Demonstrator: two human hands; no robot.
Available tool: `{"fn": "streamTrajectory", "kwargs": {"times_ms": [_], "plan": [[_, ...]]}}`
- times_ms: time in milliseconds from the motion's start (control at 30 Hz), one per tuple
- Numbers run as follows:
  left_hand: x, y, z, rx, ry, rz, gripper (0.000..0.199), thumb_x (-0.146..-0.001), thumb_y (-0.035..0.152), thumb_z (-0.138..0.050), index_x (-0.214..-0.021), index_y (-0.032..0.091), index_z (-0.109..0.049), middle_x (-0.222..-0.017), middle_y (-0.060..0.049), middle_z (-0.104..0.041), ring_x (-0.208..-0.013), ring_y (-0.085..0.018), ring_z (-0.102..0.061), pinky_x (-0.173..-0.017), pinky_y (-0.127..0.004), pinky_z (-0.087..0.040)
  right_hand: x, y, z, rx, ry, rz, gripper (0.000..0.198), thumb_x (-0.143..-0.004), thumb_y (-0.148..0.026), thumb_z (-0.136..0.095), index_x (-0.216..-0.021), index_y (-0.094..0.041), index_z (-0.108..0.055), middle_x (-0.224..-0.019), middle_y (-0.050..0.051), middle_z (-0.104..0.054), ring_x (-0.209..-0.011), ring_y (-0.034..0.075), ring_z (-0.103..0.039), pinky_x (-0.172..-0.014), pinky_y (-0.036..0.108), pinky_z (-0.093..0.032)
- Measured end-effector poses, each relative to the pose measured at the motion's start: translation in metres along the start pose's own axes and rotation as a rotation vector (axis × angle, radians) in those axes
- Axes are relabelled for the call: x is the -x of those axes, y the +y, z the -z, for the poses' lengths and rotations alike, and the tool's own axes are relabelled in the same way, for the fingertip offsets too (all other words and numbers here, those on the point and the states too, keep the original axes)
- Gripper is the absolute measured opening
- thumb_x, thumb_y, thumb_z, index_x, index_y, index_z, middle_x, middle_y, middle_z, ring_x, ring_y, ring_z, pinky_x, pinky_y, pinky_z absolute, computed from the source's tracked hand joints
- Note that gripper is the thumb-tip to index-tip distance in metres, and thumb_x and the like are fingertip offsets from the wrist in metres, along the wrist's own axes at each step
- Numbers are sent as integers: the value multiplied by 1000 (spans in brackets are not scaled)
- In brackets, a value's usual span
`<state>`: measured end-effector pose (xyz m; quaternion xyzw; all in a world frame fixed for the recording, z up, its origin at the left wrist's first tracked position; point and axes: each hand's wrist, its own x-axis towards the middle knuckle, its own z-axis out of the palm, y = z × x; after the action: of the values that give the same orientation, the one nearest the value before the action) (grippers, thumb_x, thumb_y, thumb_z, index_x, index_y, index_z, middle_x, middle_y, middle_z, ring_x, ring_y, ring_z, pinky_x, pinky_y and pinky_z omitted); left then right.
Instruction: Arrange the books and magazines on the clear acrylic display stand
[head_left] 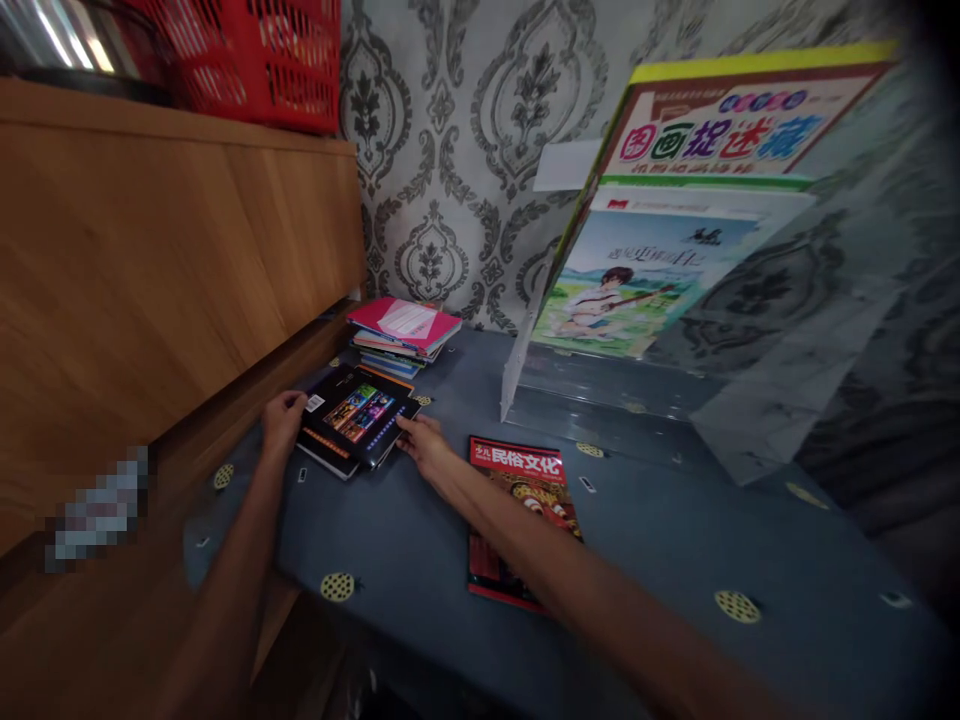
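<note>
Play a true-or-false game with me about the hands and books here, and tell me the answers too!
1. The left hand and right hand both touch the dark books. True.
2. The pile of books has a green cover on top. False: the pile of books has a pink one on top.
3. A magazine lies on the tablecloth. True.
4. The clear stand lies flat. False: the clear stand is upright.
5. The basket is blue. False: the basket is red.
</note>
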<state>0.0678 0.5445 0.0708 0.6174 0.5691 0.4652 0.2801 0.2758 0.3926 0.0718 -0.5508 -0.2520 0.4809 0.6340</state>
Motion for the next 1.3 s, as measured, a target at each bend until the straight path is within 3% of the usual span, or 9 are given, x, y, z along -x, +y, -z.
{"fn": "streamTrajectory", "kwargs": {"times_ms": [133, 267, 433, 600, 667, 833, 967, 1100, 1300], "plan": [[6, 13, 7, -23, 3, -22, 21, -69, 35, -57, -73, 19, -71, -68, -4, -70, -75, -23, -66, -73, -31, -52, 19, -2, 3, 80, -33, 66, 11, -82, -28, -69, -81, -22, -61, -70, -1, -67, -68, 15, -67, -66, 29, -58], [24, 35, 21, -89, 34, -66, 16, -73, 30, -56, -78, 21, -68, -84, -8, -71, -98, -31, -66, -96, -42, -49, 60, -5, 27, 219, -19, 151, 15, -74, -15, -71, -87, -22, -68, -80, 0, -70, -83, 19, -67, -85, 38, -56], [94, 77, 25, -186, 95, -508, 31, -87, 31, -46, -105, 18, -67, -119, -17, -64, -123, -35, -54, -110, -53, -38, 126, -12, 93, 629, -43, 491, 21, -82, -16, -65, -99, -24, -74, -112, 6, -73, -111, 23, -63, -108, 45, -43], [194, 114, -23, 23, -369, -734, 24, -89, 33, -50, -101, 27, -69, -116, -11, -68, -117, -32, -59, -110, -51, -41, 157, -8, 166, 922, 260, 672, 30, -92, -20, -51, -117, -23, -68, -136, 11, -62, -131, 26, -53, -112, 49, -39], [222, 120, -53, 152, -533, -601, 20, -85, 35, -56, -97, 29, -71, -117, -10, -69, -119, -34, -59, -110, -52, -41, 157, -4, 186, 957, 349, 634, 32, -91, -21, -53, -120, -21, -66, -139, 13, -59, -133, 27, -51, -113, 50, -38], [244, 124, -105, 237, -570, -391, 17, -71, 32, -74, -88, 28, -72, -111, -15, -71, -125, -41, -57, -113, -57, -36, 155, 0, 198, 1062, 325, 574, 31, -89, -19, -54, -118, -18, -67, -134, 15, -62, -128, 28, -53, -113, 50, -38], [236, 126, -114, 341, -601, -240, 22, -72, 26, -74, -94, 27, -72, -114, -13, -72, -126, -38, -58, -117, -54, -34, 158, 1, 192, 1091, 328, 592, 31, -91, -18, -52, -118, -21, -67, -136, 13, -60, -128, 28, -53, -113, 49, -38], [222, 128, -123, 469, -634, 11, 30, -80, 27, -65, -109, 21, -66, -110, -11, -74, -109, -30, -68, -100, -48, -52, 159, -2, 194, 1029, 291, 580, 32, -91, -19, -52, -120, -20, -65, -137, 14, -59, -131, 28, -51, -114, 49, -37], [217, 138, -148, 669, -779, 389, 17, -76, 28, -73, -85, 16, -66, -76, -7, -75, -76, -24, -74, -78, -39, -62, 139, -16, 203, 672, 358, 526, 41, -88, -26, -57, -128, -18, -58, -140, 15, -57, -133, 27, -51, -116, 47, -36]]}}
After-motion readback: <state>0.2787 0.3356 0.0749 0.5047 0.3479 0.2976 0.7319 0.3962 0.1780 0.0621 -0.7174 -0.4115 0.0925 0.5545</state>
